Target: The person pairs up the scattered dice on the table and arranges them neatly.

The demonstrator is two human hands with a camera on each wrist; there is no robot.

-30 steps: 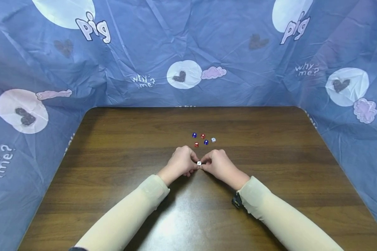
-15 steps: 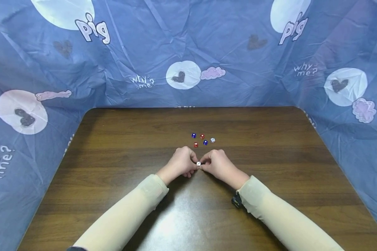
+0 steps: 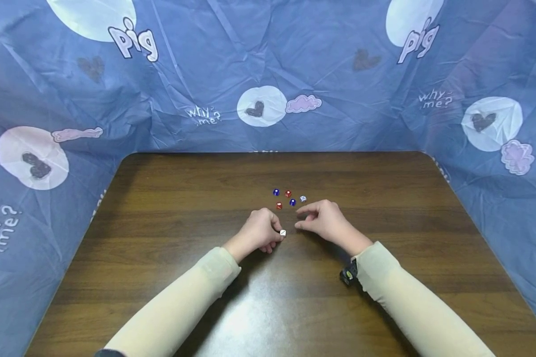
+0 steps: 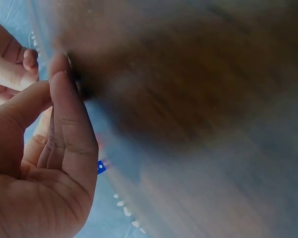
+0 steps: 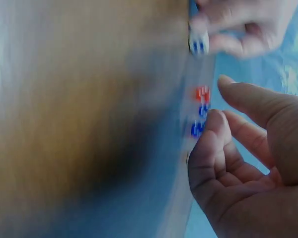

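Observation:
Near the middle of the table, my left hand (image 3: 259, 230) pinches a white die (image 3: 283, 233) between thumb and finger. In the right wrist view that die (image 5: 199, 43) shows blue pips on its near side. My right hand (image 3: 327, 221) is to the right of it, thumb and forefinger spread apart with nothing between them. Just beyond its fingertips lies a group of dice: a white die with blue pips (image 3: 303, 199), a blue die (image 3: 292, 202), a red die (image 3: 279, 205), another red die (image 3: 288, 194) and another blue die (image 3: 276, 192).
The dark wooden table (image 3: 183, 188) has a straight far edge with rounded corners. A blue printed cloth (image 3: 178, 74) hangs behind it and along both sides. A black device (image 3: 348, 273) is strapped at the right wrist.
My right hand has let go of the white die and moved right and a little forward, toward the other dice. My left hand stays in place, still pinching the white die.

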